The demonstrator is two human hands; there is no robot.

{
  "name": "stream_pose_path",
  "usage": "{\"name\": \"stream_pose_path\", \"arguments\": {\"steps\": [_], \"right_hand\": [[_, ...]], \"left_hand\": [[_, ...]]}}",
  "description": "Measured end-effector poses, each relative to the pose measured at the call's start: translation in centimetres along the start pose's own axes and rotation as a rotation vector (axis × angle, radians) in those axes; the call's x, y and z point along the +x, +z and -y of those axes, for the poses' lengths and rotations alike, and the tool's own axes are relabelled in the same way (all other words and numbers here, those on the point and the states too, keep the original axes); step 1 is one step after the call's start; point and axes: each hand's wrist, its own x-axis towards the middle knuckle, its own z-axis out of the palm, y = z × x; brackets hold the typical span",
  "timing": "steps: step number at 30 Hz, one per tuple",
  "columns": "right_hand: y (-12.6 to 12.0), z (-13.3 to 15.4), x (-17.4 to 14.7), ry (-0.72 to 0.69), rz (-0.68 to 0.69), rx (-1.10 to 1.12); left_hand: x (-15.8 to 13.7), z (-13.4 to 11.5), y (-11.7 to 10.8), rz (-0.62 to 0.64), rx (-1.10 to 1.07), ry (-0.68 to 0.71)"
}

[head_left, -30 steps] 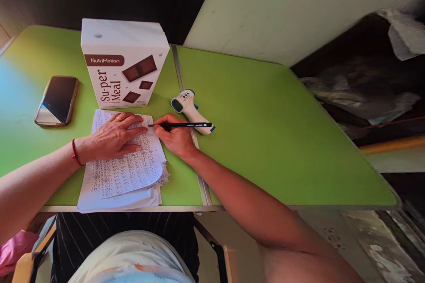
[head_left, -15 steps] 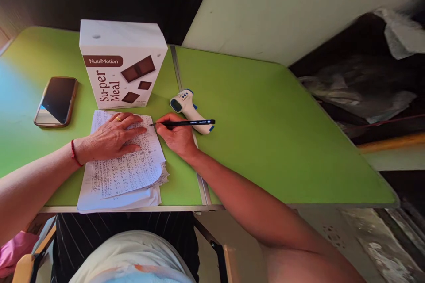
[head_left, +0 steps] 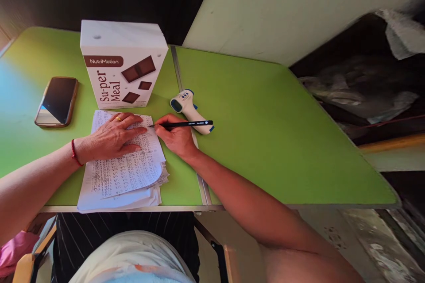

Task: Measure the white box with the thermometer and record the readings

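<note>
A stack of written-on paper sheets (head_left: pixel 133 172) lies at the near edge of the table, its top page covered in rows of handwriting. My left hand (head_left: pixel 114 138) rests flat on the upper part of that page, fingers spread, with a gold ring and a red wrist cord. At the page's right edge my right hand (head_left: pixel 175 136) is closed round a black pen (head_left: pixel 189 124). The pen's tip points left at the paper, and its back end reaches over the handle of a white and blue infrared thermometer (head_left: pixel 187 106).
A white NutriMotion box (head_left: pixel 122 70) stands upright just behind the sheets. Left of it lies a phone (head_left: pixel 56 101) in a brown case. The green folding table (head_left: pixel 282 141) has a metal seam (head_left: pixel 176 68). Plastic bags (head_left: pixel 358 93) fill a dark space at right.
The pen has shifted slightly left, with a small change in its tilt. My left hand stays in place on the sheets.
</note>
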Motion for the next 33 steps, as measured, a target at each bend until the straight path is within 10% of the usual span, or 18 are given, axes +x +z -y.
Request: {"name": "stream_pose_path", "arguments": {"steps": [33], "right_hand": [[-0.04, 0.09, 0.01, 0.043, -0.017, -0.039]], "left_hand": [[-0.25, 0.34, -0.08, 0.004, -0.026, -0.010]]}}
